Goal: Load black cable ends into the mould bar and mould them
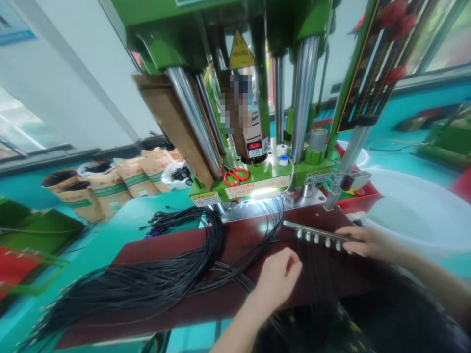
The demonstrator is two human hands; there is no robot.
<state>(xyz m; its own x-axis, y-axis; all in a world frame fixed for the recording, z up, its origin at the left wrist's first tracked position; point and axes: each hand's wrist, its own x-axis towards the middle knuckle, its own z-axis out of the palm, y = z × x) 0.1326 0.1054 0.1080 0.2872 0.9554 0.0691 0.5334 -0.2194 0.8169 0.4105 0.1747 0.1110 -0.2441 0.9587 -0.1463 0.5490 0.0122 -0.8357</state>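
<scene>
My right hand (368,241) is closed on the right end of a long metal bar (318,236) with a row of several pale, peg-like pieces along its lower edge. The bar lies nearly level above the dark red board (147,247). To its left, my left hand (277,277) is closed, fingers curled in. Whatever that hand may hold is hidden. A thick bundle of black cables (147,279) spreads over the left of the board. A few thinner cables (270,225) run from the machine's lit slot down towards my left hand.
A green press (257,181) with chrome columns stands behind the board. Red-handled scissors (236,175) and a blue-and-white spool (283,160) rest on it. Several paper sacks (106,191) line the back left; a large white tub (415,215) is at right.
</scene>
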